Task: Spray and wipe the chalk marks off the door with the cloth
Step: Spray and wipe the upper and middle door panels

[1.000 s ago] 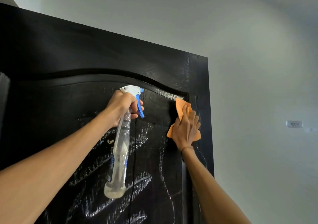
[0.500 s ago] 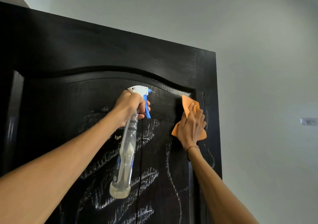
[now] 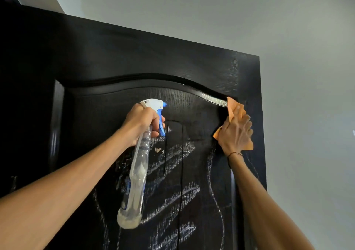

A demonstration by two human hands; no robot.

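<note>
A black wooden door (image 3: 119, 58) fills the left and middle of the head view, with white chalk marks (image 3: 172, 190) scrawled over its lower arched panel. My left hand (image 3: 141, 122) grips the neck of a clear spray bottle (image 3: 137, 175) with a white head and blue trigger, nozzle aimed at the panel. My right hand (image 3: 235, 134) presses an orange cloth (image 3: 235, 106) flat against the panel's upper right corner, just under the curved moulding. The area beside the cloth looks wet and free of chalk.
A pale grey wall (image 3: 307, 96) runs right of the door's edge (image 3: 262, 134). The ceiling corner shows at top left. Both forearms reach up from the bottom of the view.
The view has swung left and up, so the door and both hands sit further right in frame. The cloth stays pressed at the panel's top right corner; the bottle stays raised.
</note>
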